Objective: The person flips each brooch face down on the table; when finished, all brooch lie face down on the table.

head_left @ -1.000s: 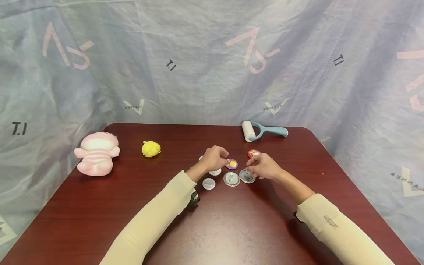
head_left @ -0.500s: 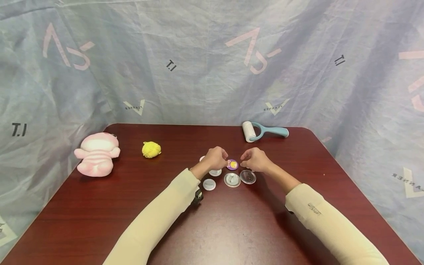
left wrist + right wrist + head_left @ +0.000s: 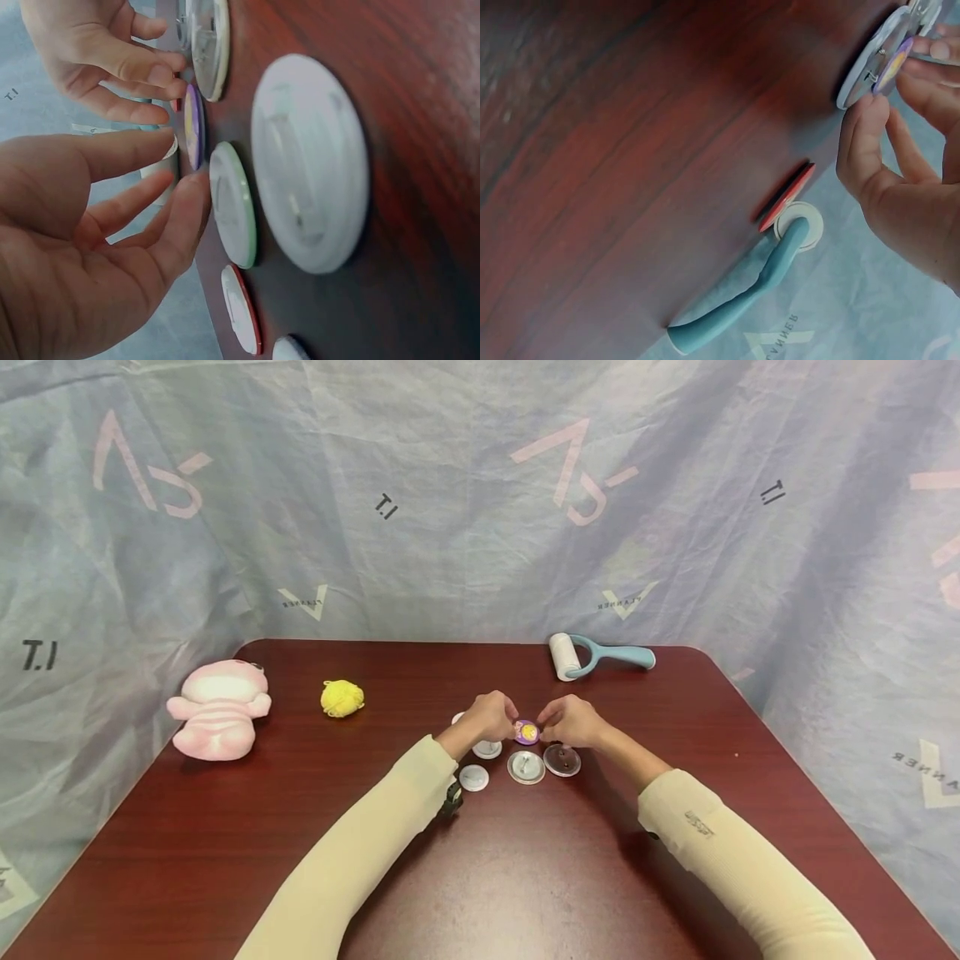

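A purple-rimmed pin badge (image 3: 527,732) with a yellow picture lies face up at mid-table, between the two hands. My left hand (image 3: 489,717) has its fingertips right at the badge's left edge, thumb and forefinger apart. From the other side, my right hand (image 3: 576,722) reaches its fingertips to the right edge, fingers loosely bent. Nearer me, a silver badge (image 3: 527,767) and a dark-backed badge (image 3: 562,760) show their pins. White-backed badges lie by the left wrist, among them a green-rimmed badge (image 3: 234,204) and a larger white badge (image 3: 309,163).
A red badge (image 3: 787,196) lies beyond the right hand, hidden in the head view. Behind it is a lint roller (image 3: 603,656) with a blue handle. Yellow yarn (image 3: 342,698) and a pink plush toy (image 3: 223,710) sit at left. A grey cloth backdrop hangs behind the table.
My right hand has moved left from above the dark-backed badge to the purple badge's right edge, and now covers the red badge. My left hand has barely moved.
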### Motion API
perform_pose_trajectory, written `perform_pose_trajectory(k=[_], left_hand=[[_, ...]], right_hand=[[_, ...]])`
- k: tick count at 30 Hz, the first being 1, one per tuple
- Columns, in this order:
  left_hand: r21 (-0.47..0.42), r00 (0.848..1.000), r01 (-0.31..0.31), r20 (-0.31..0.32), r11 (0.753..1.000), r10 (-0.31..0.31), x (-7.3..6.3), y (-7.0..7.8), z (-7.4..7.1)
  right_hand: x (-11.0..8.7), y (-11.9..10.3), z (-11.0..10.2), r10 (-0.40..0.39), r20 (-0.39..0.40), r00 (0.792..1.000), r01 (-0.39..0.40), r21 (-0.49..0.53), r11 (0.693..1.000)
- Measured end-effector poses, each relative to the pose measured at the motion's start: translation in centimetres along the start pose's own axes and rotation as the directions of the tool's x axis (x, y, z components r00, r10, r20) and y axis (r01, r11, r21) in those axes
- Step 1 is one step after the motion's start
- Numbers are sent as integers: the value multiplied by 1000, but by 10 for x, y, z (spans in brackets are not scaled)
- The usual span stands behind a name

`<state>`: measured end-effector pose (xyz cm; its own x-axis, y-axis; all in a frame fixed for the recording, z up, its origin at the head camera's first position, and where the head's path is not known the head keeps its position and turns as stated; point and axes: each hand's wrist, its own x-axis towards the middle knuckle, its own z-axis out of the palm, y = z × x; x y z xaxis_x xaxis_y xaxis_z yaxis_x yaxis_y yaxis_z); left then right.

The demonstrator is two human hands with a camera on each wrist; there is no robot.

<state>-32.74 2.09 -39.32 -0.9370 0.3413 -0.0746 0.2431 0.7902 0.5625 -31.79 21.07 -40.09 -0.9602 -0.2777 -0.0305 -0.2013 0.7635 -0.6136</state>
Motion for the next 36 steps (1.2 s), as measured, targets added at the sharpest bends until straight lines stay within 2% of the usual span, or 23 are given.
perform_pose_trajectory(k=[2, 4, 9, 11, 25, 31, 36], left_hand=[[0, 1000, -8, 11, 1000, 8, 0, 0, 1], [9, 1000, -21, 9, 1000, 21, 1, -1, 3], [13, 1000, -16, 11, 1000, 16, 4, -1, 6], [12, 1000, -12, 6, 1000, 12, 5, 0, 6], [20, 1000, -16, 4, 1000, 16, 11, 0, 8], [-26, 999, -43, -23, 999, 42, 12, 0, 10], [-70, 999, -37, -30, 997, 35, 11, -1, 11]], right_hand=[[0, -1, 1, -20, -12, 1000, 19, -34, 999], [0, -2, 2, -28, -10, 1000, 28, -25, 999], [1, -3, 6, -27, 48, 998, 22, 111, 994], [2, -4, 6, -23, 63, 998, 15, 124, 992], [4, -7, 8, 34, 43, 999, -37, 77, 996], [4, -6, 10, 41, 51, 998, -46, 118, 992], [4, -5, 12, 22, 47, 999, -29, 154, 988]])
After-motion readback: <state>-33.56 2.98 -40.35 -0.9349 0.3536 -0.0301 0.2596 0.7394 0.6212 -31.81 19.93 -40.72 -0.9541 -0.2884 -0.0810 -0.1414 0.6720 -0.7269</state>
